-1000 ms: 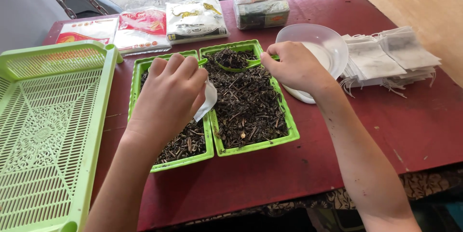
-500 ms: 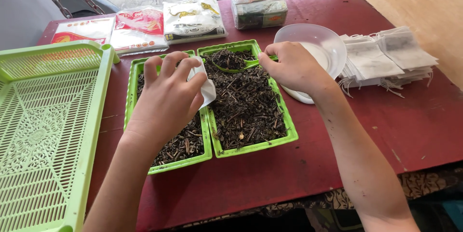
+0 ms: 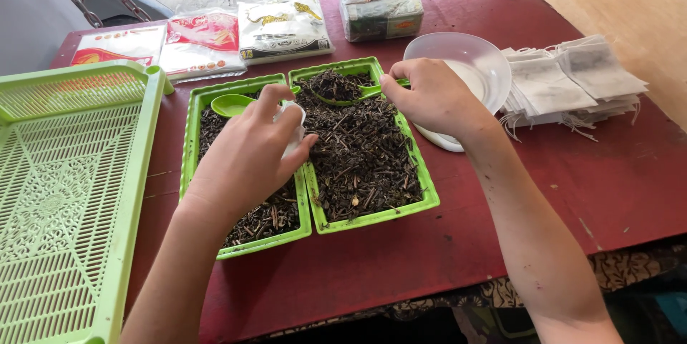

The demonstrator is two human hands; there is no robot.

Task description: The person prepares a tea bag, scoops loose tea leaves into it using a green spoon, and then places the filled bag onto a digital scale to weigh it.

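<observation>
Two small green trays (image 3: 372,217) of dark dried leaves and twigs sit side by side on the dark red table (image 3: 458,244). My left hand (image 3: 247,154) hovers over the left tray (image 3: 257,244), fingers closed on a small white pouch (image 3: 295,133). A green spoon (image 3: 232,104) lies at that tray's far end. My right hand (image 3: 429,97) grips the handle of a second green spoon (image 3: 354,94), whose bowl is heaped with the dark leaves over the right tray.
A large green slatted basket (image 3: 64,194) fills the left side. A white plastic bowl (image 3: 476,61) and a stack of white pouches (image 3: 572,83) lie right. Several packets (image 3: 204,40) and a wrapped block (image 3: 379,1) line the far edge. A wooden panel (image 3: 630,8) stands at right.
My left hand has shifted the white pouch from the middle of the trays up towards their far end. The right hand stays at the spoon.
</observation>
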